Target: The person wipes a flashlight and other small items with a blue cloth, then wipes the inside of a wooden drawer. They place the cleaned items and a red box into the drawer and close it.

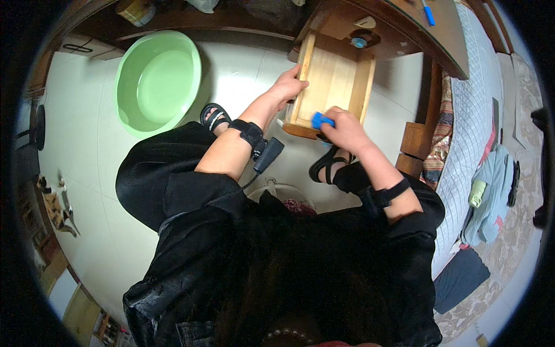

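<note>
A wooden drawer [331, 80] stands pulled out from a dark wooden cabinet, with nothing lying on its pale bottom. My left hand [289, 86] grips its left side wall, thumb over the top edge and the other fingers on the outer face. In my right hand [344, 130] is a crumpled blue cloth [320, 120], or possibly a sponge. It is held at the inner side of the drawer's front panel [299, 130]. My right fingers partly hide it and that panel.
A green plastic basin [167, 82] holding some water is on the tiled floor, left of the drawer. A blue pen [428, 15] lies on the cabinet top [446, 39]. The bed [466, 104] borders the right side. A calico cat [56, 204] is far left.
</note>
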Motion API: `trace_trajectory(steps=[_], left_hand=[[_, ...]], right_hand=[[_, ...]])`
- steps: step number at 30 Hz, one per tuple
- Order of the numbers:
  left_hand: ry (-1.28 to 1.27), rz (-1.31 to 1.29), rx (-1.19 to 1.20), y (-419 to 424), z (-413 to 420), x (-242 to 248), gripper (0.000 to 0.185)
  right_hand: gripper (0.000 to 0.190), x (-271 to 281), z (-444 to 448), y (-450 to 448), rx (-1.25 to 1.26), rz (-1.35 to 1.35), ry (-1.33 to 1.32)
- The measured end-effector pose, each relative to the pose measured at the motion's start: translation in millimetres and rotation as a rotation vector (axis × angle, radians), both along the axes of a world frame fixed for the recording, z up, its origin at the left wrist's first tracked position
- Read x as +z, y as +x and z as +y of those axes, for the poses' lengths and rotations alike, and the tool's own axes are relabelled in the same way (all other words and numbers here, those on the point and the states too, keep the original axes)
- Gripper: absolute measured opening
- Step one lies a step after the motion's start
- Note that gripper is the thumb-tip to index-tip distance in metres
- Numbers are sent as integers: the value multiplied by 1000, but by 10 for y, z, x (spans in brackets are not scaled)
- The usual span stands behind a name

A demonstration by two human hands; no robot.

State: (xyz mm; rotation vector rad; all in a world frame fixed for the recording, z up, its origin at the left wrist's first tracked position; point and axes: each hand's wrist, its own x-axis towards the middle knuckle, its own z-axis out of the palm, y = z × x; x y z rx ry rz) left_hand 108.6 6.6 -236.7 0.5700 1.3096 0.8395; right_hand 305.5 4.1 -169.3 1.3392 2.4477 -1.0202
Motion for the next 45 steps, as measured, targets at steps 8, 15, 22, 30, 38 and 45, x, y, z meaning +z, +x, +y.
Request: trace_trajectory(steps=[8,15,22,30,38,45], left_hand=[[-76,-4,28,-69,25,-41,71],[-150,112,-24,-74,-61,36,67],[-128,144,-5,-51,-73,59,65],[-131,102,-29,-89,-95,-109,56],[-24,161,232,166,-30,263,42],[-51,189,54,51,-37,44,67]], right_hand=[[23,-50,-250,-129,-66,290,239],[31,-168,-660,-22,88,347,490],[30,-126,-720,203,17,98,614],[35,-263,-830,120,168,251,675],[26,212,-108,1119,-322,-106,379],[28,-186,226,851,26,81,365]])
